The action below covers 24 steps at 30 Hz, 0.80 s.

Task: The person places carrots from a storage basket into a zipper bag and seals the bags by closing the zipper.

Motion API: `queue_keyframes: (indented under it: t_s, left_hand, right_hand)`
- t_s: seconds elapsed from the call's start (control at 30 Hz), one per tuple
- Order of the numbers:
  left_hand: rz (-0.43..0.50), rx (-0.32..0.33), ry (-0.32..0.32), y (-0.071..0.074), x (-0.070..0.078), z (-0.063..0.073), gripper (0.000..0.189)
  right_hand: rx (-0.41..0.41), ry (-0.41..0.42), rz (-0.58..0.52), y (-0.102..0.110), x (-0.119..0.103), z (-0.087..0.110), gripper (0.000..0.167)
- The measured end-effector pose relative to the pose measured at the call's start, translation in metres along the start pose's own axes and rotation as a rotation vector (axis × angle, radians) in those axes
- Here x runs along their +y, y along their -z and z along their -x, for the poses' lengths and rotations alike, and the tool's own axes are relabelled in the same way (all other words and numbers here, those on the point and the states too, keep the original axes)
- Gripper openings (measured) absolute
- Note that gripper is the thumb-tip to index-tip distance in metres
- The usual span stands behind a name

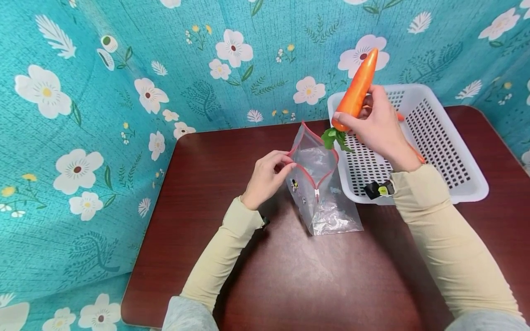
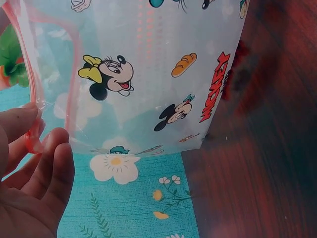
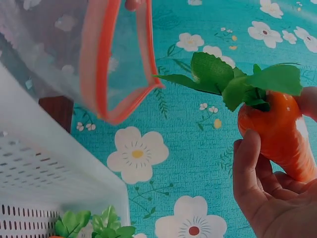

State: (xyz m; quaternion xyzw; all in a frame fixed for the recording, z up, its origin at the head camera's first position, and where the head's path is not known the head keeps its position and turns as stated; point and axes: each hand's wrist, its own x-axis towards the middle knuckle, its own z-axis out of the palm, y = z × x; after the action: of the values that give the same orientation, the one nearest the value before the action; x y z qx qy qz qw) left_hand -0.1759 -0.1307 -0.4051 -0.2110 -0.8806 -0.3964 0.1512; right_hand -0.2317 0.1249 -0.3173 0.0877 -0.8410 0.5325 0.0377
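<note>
An orange carrot [image 1: 357,94] with green leaves [image 3: 237,84] is gripped by my right hand [image 1: 383,126], tip up and leafy end down. It is held above the left part of the white basket [image 1: 463,151], its leaves close by the mouth of the clear zip bag [image 1: 335,207]. My left hand [image 1: 267,177] pinches the bag's red-edged rim at the left, and the mouth gapes wide. Cartoon figures [image 2: 111,74] are printed on the bag's side. In the right wrist view, more green leaves [image 3: 74,223] show inside the basket.
The dark red-brown table [image 1: 198,184] carries the bag and the perforated basket, which stands at its right side. Orange pieces [image 1: 400,116] show in the basket, partly behind my right hand. A teal flowered cloth [image 1: 165,69] hangs behind and left of the table.
</note>
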Motion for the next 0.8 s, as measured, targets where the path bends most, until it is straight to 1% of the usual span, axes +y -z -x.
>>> queue_keyframes:
  t_s: [0.1, 0.27, 0.5, 0.7, 0.8]
  left_hand:
    - [-0.001, 0.005, -0.005, 0.0, 0.0, 0.0, 0.014]
    - [-0.001, 0.004, -0.003, 0.001, 0.001, 0.0, 0.015]
    - [-0.007, 0.012, -0.001, 0.001, 0.001, 0.0, 0.014]
    - [-0.007, 0.015, -0.007, 0.0, 0.0, 0.0, 0.013]
    - [-0.004, 0.019, -0.007, 0.0, 0.001, -0.001, 0.014]
  right_hand:
    - [-0.02, -0.003, -0.007, -0.002, -0.002, 0.0, 0.07]
    - [-0.035, 0.009, 0.016, -0.006, -0.003, 0.002, 0.069]
    - [-0.028, 0.051, 0.103, -0.015, -0.002, 0.002, 0.071]
    - [-0.043, 0.104, 0.118, -0.02, 0.0, 0.002, 0.068]
    - [-0.065, 0.111, 0.131, -0.023, 0.0, 0.003, 0.066]
